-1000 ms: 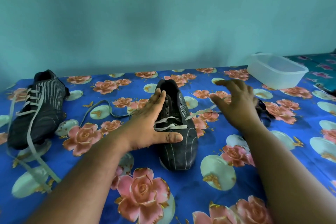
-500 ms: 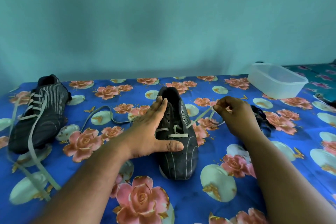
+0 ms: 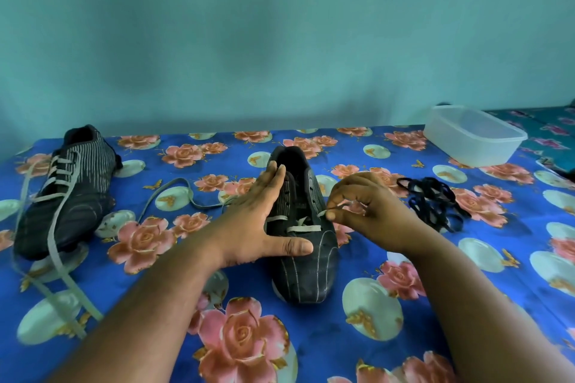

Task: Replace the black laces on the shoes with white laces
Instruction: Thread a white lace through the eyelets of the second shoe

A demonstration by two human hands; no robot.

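Shoes first: in the head view, the middle shoe (image 3: 303,227) lies at frame centre on the floral table (image 3: 404,336), toe toward the viewer, white lace (image 3: 303,228) crossing only its lowest eyelets. The left hand (image 3: 264,221) rests flat along its side with straight fingers, probably to steady it. The right hand (image 3: 370,211) pinches the lace end beside an eyelet, likely to thread it. At left, the second shoe (image 3: 67,193) is already white-laced; black laces (image 3: 432,202) are piled right. Half a second ago the pinching hand was further from the eyelets.
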